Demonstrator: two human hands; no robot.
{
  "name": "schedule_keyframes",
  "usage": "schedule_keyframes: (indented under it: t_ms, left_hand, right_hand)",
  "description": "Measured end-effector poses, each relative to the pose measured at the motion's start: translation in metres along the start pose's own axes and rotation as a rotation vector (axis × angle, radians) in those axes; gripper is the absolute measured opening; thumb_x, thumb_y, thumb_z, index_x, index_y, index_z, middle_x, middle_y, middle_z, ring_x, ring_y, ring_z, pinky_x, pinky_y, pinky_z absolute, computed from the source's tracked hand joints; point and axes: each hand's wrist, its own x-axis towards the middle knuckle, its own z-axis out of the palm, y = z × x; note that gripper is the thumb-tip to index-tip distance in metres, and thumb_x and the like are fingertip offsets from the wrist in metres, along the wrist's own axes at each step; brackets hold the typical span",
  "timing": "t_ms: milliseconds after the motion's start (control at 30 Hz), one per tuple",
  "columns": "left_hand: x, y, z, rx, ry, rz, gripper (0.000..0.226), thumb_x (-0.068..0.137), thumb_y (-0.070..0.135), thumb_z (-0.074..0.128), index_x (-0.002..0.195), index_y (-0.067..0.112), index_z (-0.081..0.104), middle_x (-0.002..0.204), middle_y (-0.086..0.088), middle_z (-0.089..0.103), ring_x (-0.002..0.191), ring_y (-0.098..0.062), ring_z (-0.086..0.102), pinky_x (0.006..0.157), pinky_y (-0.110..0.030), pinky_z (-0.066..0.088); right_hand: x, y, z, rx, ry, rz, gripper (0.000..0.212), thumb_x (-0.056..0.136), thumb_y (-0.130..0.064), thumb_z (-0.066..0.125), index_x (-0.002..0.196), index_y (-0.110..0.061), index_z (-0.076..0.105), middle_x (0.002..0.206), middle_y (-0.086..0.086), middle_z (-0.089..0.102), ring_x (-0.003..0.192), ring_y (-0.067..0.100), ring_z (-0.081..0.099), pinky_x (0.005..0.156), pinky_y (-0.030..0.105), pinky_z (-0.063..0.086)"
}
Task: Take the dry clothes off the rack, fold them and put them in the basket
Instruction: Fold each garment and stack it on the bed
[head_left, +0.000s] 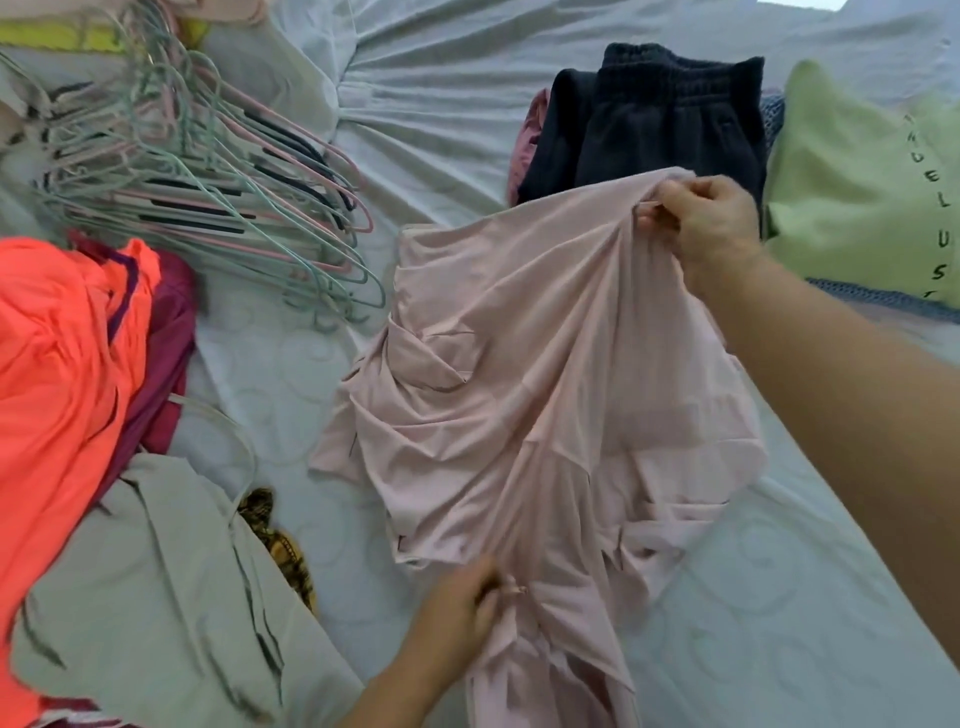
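I have the pink top (519, 389) in the middle of the bed (441, 104), crumpled and only half spread. My right hand (711, 223) pinches its far edge at one o'clock, raised off the sheet. My left hand (457, 603) pinches a bunched fold near six. Bare hangers (208, 182) are heaped at ten, so I judge much is off the rack. Dark shorts (665, 130) at twelve and a green top (852, 182) at two look folded. An orange top (62, 364) at nine and a grey shirt (156, 597) at seven lie unfolded. No basket shows.
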Motion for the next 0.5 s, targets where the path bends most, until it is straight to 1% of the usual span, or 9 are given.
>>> schedule_keyframes:
  t_ms: [33,67,133,233,267,333,400,433,500]
  left_hand:
    - [0.004,0.003,-0.007,-0.183,0.116,-0.087,0.008,0.084,0.020,0.049,0.078,0.025,0.050,0.078,0.016,0.060,0.069,0.007,0.052,0.063,-0.009,0.036]
    - [0.010,0.004,-0.013,-0.349,0.246,-0.173,0.017,0.085,0.010,0.053,0.084,0.027,0.054,0.076,0.012,0.060,0.064,0.005,0.052,0.062,-0.010,0.039]
    - [0.023,0.006,-0.032,-0.563,0.479,-0.324,0.026,0.089,-0.006,0.050,0.092,0.019,0.056,0.081,0.002,0.061,0.065,-0.005,0.054,0.057,-0.015,0.043]
    - [0.026,-0.009,-0.053,-0.391,0.771,-0.524,0.009,0.087,0.002,0.056,0.089,0.009,0.052,0.090,-0.012,0.057,0.079,-0.027,0.056,0.066,-0.029,0.043]
    - [0.023,-0.019,-0.056,-0.361,0.830,-0.642,0.014,0.084,0.008,0.063,0.090,0.004,0.051,0.091,-0.020,0.055,0.079,-0.029,0.054,0.068,-0.033,0.044]
    - [0.019,-0.031,-0.057,-0.495,0.832,-0.813,0.033,0.079,0.023,0.073,0.086,-0.004,0.056,0.082,-0.030,0.052,0.073,-0.025,0.049,0.069,-0.040,0.046]
    - [0.021,-0.028,-0.055,-0.708,0.654,-0.784,0.032,0.083,0.026,0.069,0.082,-0.005,0.060,0.073,-0.020,0.060,0.071,-0.026,0.056,0.066,-0.037,0.048]
    - [0.025,-0.023,-0.055,-0.792,0.556,-0.754,0.023,0.087,0.021,0.064,0.086,-0.001,0.062,0.076,-0.014,0.064,0.071,-0.026,0.059,0.066,-0.034,0.050]
    - [0.032,-0.011,-0.057,-0.881,0.518,-0.724,0.007,0.090,0.012,0.059,0.090,0.005,0.061,0.080,-0.008,0.064,0.070,-0.022,0.059,0.063,-0.031,0.050]
  right_hand:
    - [-0.004,0.009,-0.004,0.006,-0.058,0.055,0.003,0.094,-0.010,0.052,0.093,-0.007,0.052,0.085,0.006,0.059,0.072,0.012,0.063,0.065,0.025,0.056]
    - [-0.012,0.020,-0.009,-0.016,-0.104,0.109,0.006,0.095,-0.013,0.051,0.099,-0.009,0.052,0.091,0.004,0.057,0.079,0.014,0.062,0.069,0.026,0.056]
    - [-0.030,0.050,-0.030,-0.141,-0.097,0.137,0.008,0.094,-0.018,0.052,0.100,-0.013,0.052,0.088,0.001,0.054,0.075,0.013,0.057,0.066,0.024,0.053]
    - [-0.076,0.097,-0.074,-0.351,0.105,0.068,0.013,0.080,-0.026,0.059,0.082,-0.014,0.055,0.074,0.002,0.051,0.065,0.014,0.047,0.059,0.026,0.039]
    - [-0.096,0.114,-0.093,-0.403,0.213,0.089,0.018,0.078,-0.026,0.062,0.081,-0.010,0.054,0.074,0.005,0.050,0.068,0.017,0.045,0.059,0.027,0.037]
    - [-0.139,0.150,-0.125,-0.452,0.370,0.228,0.029,0.078,-0.026,0.069,0.075,-0.002,0.053,0.070,0.005,0.047,0.073,0.018,0.045,0.055,0.028,0.036]
    - [-0.172,0.175,-0.139,-0.456,0.354,0.473,0.050,0.068,-0.044,0.073,0.073,0.003,0.056,0.068,0.008,0.050,0.069,0.021,0.047,0.054,0.027,0.039]
    - [-0.181,0.178,-0.137,-0.408,0.292,0.545,0.049,0.070,-0.045,0.071,0.072,0.002,0.057,0.068,0.009,0.052,0.064,0.022,0.049,0.055,0.029,0.041]
    - [-0.185,0.172,-0.129,-0.155,0.217,0.589,0.022,0.087,-0.022,0.064,0.075,-0.005,0.058,0.069,0.008,0.053,0.059,0.019,0.048,0.053,0.028,0.046]
